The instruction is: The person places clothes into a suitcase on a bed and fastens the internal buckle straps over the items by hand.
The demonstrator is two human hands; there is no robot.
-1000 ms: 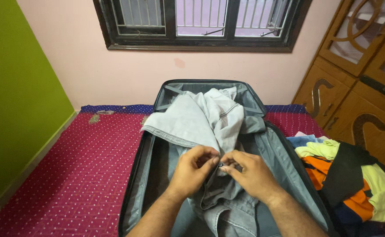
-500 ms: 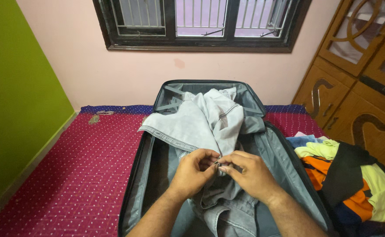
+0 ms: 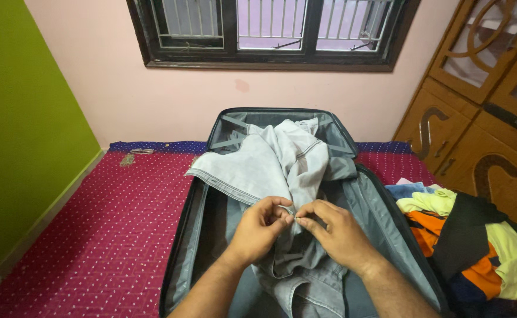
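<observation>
Both hands meet, fingers bent: left hand (image 3: 257, 228) and right hand (image 3: 336, 232) pinch soft grey denim jeans (image 3: 282, 171) over the open suitcase (image 3: 382, 218).

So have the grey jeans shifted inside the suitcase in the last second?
No. The grey jeans lie draped against the same part of the suitcase rim; only the left hand and right hand fingertips shifted slightly.
</observation>
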